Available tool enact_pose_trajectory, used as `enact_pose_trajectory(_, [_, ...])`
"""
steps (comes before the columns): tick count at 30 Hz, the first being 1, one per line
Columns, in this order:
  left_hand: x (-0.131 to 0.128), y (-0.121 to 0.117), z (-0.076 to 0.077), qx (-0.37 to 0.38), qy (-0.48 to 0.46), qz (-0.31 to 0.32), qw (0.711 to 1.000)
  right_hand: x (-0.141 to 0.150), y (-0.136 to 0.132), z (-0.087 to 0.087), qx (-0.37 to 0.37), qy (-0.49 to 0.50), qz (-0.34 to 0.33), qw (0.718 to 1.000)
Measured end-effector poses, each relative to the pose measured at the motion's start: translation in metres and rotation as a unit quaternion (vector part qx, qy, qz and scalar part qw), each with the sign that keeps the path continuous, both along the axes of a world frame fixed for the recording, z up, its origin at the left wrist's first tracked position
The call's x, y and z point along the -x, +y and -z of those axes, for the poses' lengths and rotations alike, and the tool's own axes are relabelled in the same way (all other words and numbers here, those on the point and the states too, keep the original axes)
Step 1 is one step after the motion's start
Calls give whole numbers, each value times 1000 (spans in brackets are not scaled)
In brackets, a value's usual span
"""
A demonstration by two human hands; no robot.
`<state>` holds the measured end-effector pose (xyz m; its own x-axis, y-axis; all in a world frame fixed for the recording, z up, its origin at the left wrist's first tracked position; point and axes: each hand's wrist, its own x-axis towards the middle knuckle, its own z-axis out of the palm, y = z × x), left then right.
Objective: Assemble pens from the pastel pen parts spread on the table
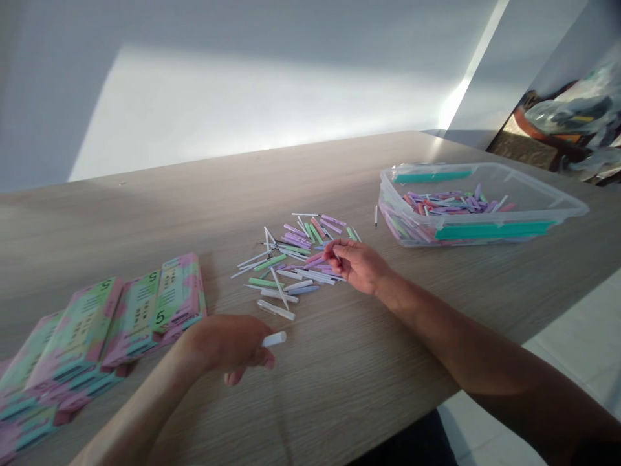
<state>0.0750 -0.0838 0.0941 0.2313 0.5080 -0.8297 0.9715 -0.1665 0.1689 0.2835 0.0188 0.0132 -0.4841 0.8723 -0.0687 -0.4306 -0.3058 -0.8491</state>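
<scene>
**Because the pen pieces (pixel 297 239) lie crossed, a light fingertip pinch suits them best**

Where the patterned boxes (pixel 72 330) are stacked at the far left, printed with a 5, leave your forearm room so it doesn't brush their edges. Your left hand (pixel 228 343) is closed on a white tube (pixel 275 338), its end sticking out past your fingers towards the pile. Grip it lightly, with that end exposed, so you can see which way it points.

Just beyond that tube, near the pile's front edge, lies a capped clear pen (pixel 275 309). The pen pieces spread from there to your right hand, nearer to it than to your left. Your right hand (pixel 356 262) is at the pile's right side, thumb and fingers drawn together; whether they pinch a piece, you cannot tell from here. Take 1 piece at a time, by a free end, so its neighbours don't roll. Your 2 hands are apart.

Past your right hand, a lone thin stick (pixel 376 215) lies beside the clear tub (pixel 417 236), which holds more pieces; steer your wrist clear of both.
</scene>
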Motion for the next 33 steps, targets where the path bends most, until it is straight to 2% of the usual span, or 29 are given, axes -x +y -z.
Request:
enact_pose_trajectory(4, [-2, -2, -2, -6, 17, 3, 1000, -15, 24, 8, -96, -108, 111, 983])
enact_pose_trajectory(7, [-3, -3, -2, -21, 24, 9, 999, -20, 34, 19, -145, -168, 144, 964])
enact_pose_trajectory(10, [-3, -4, -1, -25, 33, 14, 999, -21, 38, 26, -178, -194, 145, 954])
enact_pose_trajectory(18, [-3, -2, -2, -23, 32, 9, 999, -22, 39, 29, -253, -265, 138, 920])
enact_pose_trajectory(23, [-1, -3, -1, -33, 30, -1, 999, -23, 39, 32, -247, -261, 136, 923])
enact_pose_trajectory(33, [-1, -2, -1, -20, 30, 1, 999, -16, 49, 31, -296, -281, 93, 908])
